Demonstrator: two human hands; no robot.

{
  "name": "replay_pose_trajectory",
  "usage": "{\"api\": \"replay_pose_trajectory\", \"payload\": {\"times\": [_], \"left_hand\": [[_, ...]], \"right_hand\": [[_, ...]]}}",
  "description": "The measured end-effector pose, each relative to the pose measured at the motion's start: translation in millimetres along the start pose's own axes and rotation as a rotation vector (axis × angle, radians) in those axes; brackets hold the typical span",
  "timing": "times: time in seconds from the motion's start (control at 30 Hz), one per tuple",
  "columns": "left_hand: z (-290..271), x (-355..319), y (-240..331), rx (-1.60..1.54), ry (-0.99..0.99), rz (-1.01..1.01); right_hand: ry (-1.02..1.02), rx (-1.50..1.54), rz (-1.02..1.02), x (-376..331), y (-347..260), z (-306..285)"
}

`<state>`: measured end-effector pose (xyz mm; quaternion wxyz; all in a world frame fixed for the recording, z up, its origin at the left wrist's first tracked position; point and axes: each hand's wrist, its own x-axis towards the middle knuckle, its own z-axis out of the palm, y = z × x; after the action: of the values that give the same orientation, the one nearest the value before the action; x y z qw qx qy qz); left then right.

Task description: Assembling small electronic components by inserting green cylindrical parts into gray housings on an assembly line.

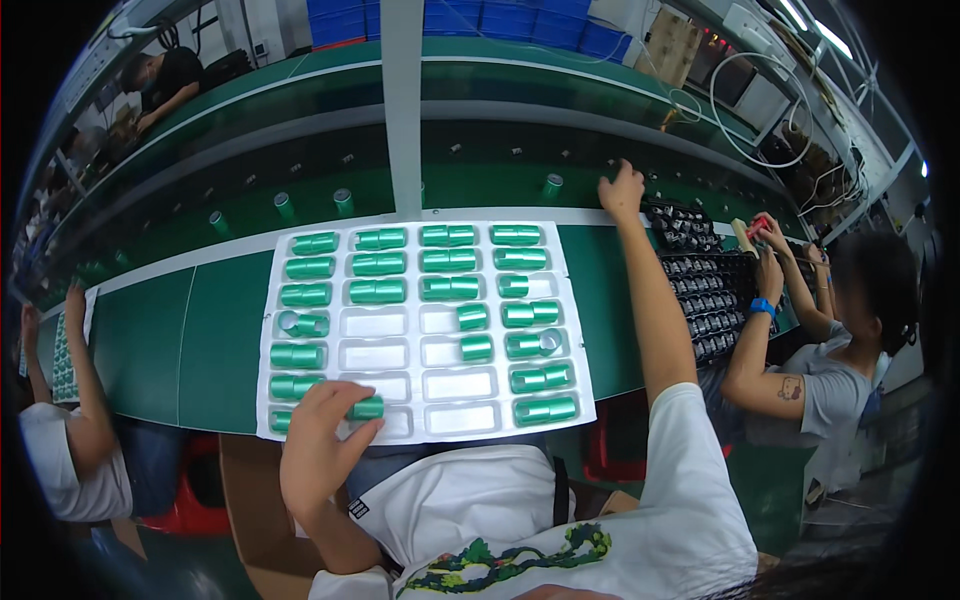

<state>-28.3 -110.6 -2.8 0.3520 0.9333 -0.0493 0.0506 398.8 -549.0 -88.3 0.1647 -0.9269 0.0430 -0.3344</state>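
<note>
A white plastic tray (425,238) with rows of compartments lies in front of me. Many compartments hold shiny green cylinders (380,264), mostly in end-to-end pairs; several in the middle columns hold none. At the tray's near left, my left hand (325,440) has thumb and forefinger around one green cylinder (367,408), above a lower compartment of the second column. My right arm stretches far forward, and my right hand (624,190) is over the near edge of the green conveyor belt, fingers apart. Left of it, a green cylinder (553,184) stands upright on the belt.
More upright cylinders (343,201) and small metallic pieces stand along the belt. A grey post (403,120) rises behind the tray. Black trays of parts (700,290) lie to my right, beside a co-worker (815,350). Another person (75,450) works at left. Blue crates (480,18) line the back.
</note>
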Motion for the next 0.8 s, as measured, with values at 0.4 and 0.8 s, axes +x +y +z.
{"api": "replay_pose_trajectory", "payload": {"times": [0.4, 0.8], "left_hand": [[50, 37, 13, -1.394, -0.046, -0.071], [63, 39, 7, -1.822, -0.018, -0.095]], "right_hand": [[-0.08, 1.044, 0.303, -17, -13, -9], [-1.052, 1.79, 0.196, -161, -196, -153]]}}
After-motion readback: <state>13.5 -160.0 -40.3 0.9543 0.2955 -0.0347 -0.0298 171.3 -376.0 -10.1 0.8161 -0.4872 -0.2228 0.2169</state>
